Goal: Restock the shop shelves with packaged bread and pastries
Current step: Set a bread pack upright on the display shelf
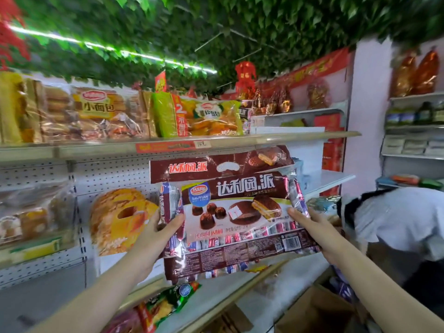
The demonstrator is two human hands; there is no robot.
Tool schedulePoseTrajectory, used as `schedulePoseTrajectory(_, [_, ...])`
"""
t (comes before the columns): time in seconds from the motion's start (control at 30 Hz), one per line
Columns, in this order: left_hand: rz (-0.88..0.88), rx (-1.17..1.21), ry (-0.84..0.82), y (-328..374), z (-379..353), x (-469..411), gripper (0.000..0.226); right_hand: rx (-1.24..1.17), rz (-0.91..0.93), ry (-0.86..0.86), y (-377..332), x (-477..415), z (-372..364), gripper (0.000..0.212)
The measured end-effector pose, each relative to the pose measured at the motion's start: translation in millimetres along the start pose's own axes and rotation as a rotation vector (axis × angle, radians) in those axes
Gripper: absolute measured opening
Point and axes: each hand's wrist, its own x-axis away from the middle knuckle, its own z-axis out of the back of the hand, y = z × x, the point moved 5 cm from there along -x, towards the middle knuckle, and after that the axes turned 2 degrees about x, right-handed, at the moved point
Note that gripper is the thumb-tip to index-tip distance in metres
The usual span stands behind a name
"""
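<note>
I hold a large brown bag of chocolate pies up in front of the middle shelf. My left hand grips its left edge, thumb on the front. My right hand holds the right edge, fingers behind and thumb along the front. A second brown pie bag stands right behind it on the shelf. A yellow ring-cake bag stands to the left. Bread bags fill the top shelf.
A person in a white shirt bends over at the right. An open cardboard box sits on the floor below. A green snack bag lies on the lower shelf. Fake leaves hang overhead.
</note>
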Motion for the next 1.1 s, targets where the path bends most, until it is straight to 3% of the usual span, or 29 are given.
schedulePoseTrajectory(0.07, [0.016,-0.006,0.02,-8,-10,-17,0.029,0.007,-0.035,0.038,15,-18,9,0.091])
schedulePoseTrajectory(0.13, [0.013,-0.005,0.022,-12,-19,-34,0.027,0.07,-0.083,0.054,28,-36,14,0.123])
schedulePoseTrajectory(0.17, [0.007,-0.001,0.019,-13,-22,-44,0.026,0.088,-0.086,0.069,34,-48,19,0.125])
schedulePoseTrajectory(0.27, [-0.012,0.006,0.018,-16,-25,-77,0.025,0.101,-0.06,0.05,23,-76,18,0.106])
schedulePoseTrajectory(0.4, [-0.059,0.013,0.005,-14,-30,-118,0.022,0.128,-0.047,0.094,15,-115,26,0.098])
schedulePoseTrajectory(0.57, [-0.096,-0.048,-0.027,-6,-46,-154,0.029,0.162,-0.038,0.119,28,-155,43,0.109])
schedulePoseTrajectory(0.87, [-0.187,-0.244,-0.007,-1,-108,-211,0.054,0.211,0.001,0.097,33,-248,101,0.105])
schedulePoseTrajectory(1.03, [-0.209,-0.204,0.02,9,-165,-246,0.021,0.244,0.088,0.057,16,-307,146,0.112])
schedulePoseTrajectory(1.1, [-0.199,-0.214,0.055,11,-189,-259,0.019,0.214,0.097,0.033,15,-326,167,0.111])
